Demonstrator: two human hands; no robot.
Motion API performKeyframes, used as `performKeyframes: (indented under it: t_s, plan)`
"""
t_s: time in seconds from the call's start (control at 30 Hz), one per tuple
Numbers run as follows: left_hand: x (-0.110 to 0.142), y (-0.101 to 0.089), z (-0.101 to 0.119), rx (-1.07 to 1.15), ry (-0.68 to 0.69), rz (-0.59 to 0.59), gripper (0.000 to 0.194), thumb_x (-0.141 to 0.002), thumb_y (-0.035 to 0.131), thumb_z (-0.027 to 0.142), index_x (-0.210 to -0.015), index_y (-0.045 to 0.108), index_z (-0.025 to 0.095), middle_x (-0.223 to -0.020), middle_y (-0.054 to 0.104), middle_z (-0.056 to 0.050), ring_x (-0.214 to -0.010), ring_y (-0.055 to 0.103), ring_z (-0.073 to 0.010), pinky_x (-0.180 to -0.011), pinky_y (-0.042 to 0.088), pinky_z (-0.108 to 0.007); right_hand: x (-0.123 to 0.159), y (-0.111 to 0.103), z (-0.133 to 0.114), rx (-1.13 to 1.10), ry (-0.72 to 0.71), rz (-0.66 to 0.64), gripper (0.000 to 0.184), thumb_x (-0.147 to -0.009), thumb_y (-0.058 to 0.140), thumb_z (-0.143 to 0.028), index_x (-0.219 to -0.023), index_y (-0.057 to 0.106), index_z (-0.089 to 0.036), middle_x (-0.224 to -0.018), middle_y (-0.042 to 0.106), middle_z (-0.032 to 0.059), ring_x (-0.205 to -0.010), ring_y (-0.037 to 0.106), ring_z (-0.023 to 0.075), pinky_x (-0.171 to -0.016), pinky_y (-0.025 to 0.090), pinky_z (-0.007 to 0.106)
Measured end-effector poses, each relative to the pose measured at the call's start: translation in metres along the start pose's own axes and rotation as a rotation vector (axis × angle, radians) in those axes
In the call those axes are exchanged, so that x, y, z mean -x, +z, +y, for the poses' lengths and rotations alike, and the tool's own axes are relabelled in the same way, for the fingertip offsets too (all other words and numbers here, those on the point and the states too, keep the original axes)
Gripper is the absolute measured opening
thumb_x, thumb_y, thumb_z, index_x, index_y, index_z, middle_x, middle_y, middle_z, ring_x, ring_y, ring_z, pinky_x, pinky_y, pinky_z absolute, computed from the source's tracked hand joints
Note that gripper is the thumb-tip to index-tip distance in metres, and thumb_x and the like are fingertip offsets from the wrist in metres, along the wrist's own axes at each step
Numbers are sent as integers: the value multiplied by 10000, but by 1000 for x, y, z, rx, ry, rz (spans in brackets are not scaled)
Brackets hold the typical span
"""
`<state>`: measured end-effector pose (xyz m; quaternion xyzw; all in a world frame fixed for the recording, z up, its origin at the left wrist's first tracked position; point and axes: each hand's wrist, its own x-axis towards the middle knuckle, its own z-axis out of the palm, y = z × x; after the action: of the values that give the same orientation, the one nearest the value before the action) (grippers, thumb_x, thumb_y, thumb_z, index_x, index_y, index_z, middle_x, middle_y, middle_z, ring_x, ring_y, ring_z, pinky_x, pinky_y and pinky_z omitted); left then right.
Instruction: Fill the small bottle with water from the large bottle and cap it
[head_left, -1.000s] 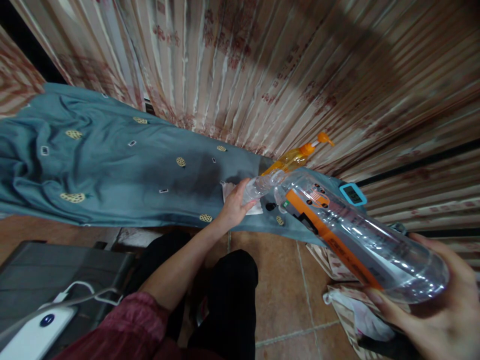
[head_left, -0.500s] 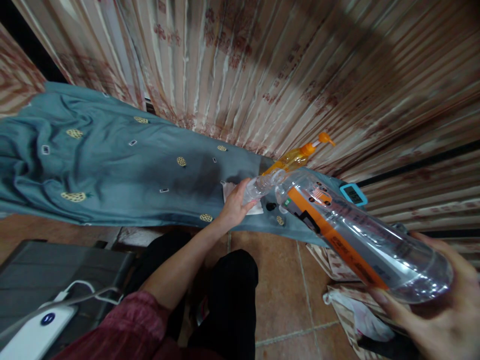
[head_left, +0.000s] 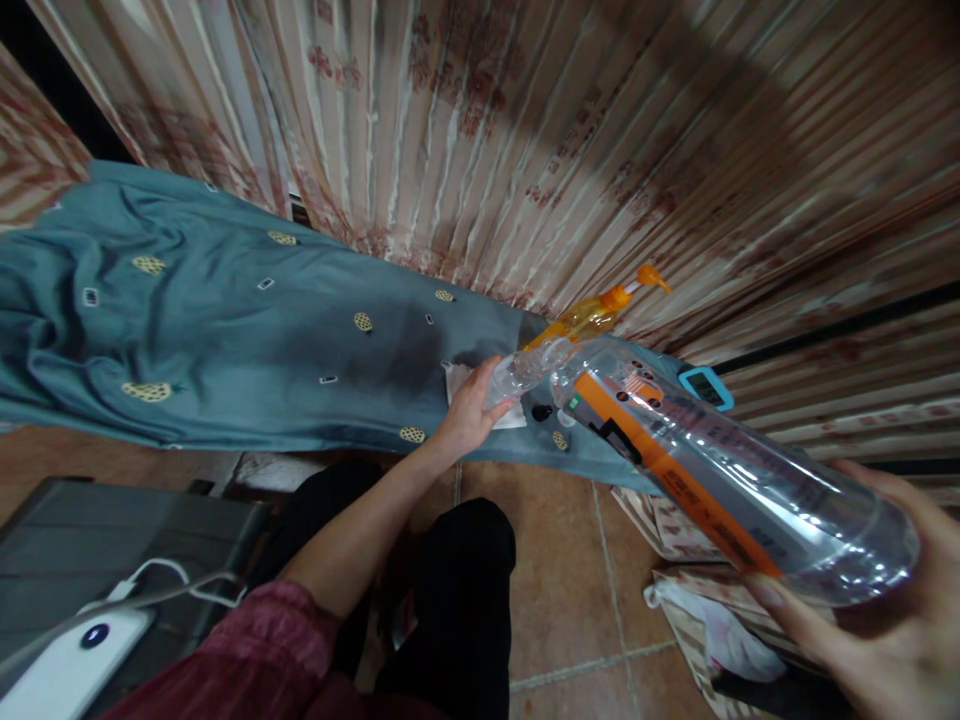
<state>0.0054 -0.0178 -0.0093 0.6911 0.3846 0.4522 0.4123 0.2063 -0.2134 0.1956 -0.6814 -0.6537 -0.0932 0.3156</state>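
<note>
My right hand grips the base of a large clear plastic bottle with an orange and grey label. The bottle is tilted, its neck pointing left. Around a small clear bottle, the fingers of my left hand are closed. The two bottle mouths meet or nearly meet; I cannot tell whether they touch. Under the small bottle lies a white cloth or tissue. Just behind it is an orange pump bottle. A small black cap-like thing rests close by on the green cloth.
A patterned curtain hangs along the back. A blue-framed digital timer sits at the right end of the cloth. At lower left a grey stool carries a white power bank with a cable. Tiled floor shows below.
The large bottle and my right hand have shifted very slightly to the right. My left hand and the small bottle stay in place.
</note>
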Motion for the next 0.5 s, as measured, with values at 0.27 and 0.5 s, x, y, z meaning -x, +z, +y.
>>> performKeyframes:
  t_s: [0.27, 0.5]
  plan:
    - [0, 0, -1, -4, 10, -3, 623, -820, 636, 248, -1374, 356, 190, -1352, 522, -129, -1235, 517, -291, -1059, 418, -479, -2, -1, -1, -2, -9, -4, 969, -509, 837, -406, -1390, 456, -274, -1196, 583, 52, -984, 568, 239, -834, 485, 390]
    - [0, 1, -2, -10, 20, 4, 625, -815, 633, 251, -1370, 352, 198, -1354, 521, -137, -1244, 512, -290, -1057, 415, -498, -2, -3, 2, -6, -14, -4, 988, -473, 846, -389, -1378, 469, -265, -1175, 585, 57, -957, 569, 233, -817, 499, 386]
